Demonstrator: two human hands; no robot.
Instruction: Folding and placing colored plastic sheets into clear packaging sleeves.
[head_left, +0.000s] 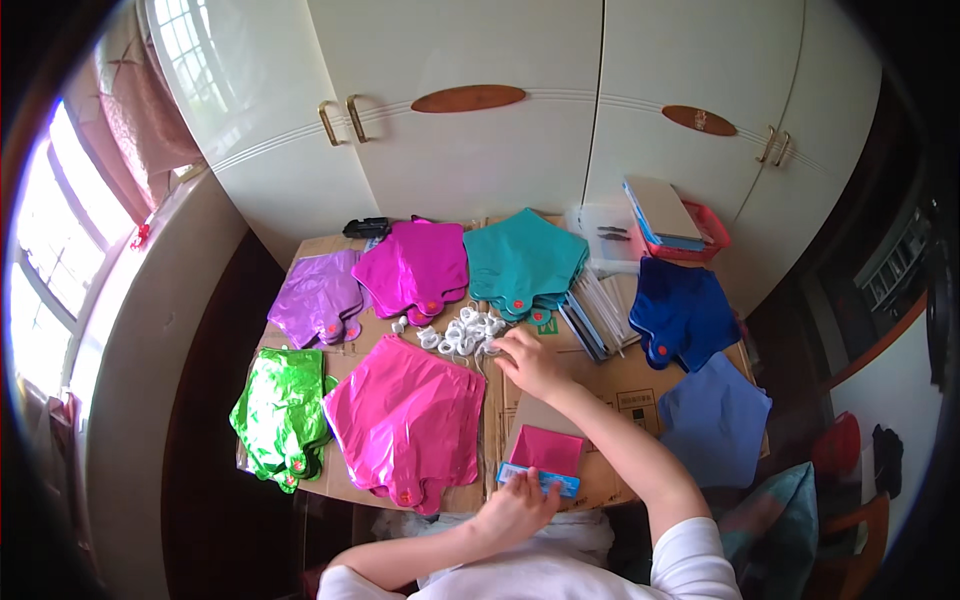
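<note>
My right hand (530,362) reaches across to a pile of small white string coils (462,330) in the middle of the cardboard. Its fingers are closed together on a white coil at the pile's right edge, mostly hidden by the fingertips. Near the front edge lies a flat grey card (540,418) with folded pink foil (548,452) on it and a blue printed strip (560,485) along its near end. My left hand (515,512) rests on that strip, fingers stretched and slightly apart; its thumb is hard to make out.
Stacks of star-shaped foil balloons surround the middle: pink (405,420), green (280,405), lilac (315,295), magenta (412,268), teal (525,255), dark blue (682,310) and pale blue (716,415). White sticks (602,305) lie right of centre. A red basket (708,235) stands far right.
</note>
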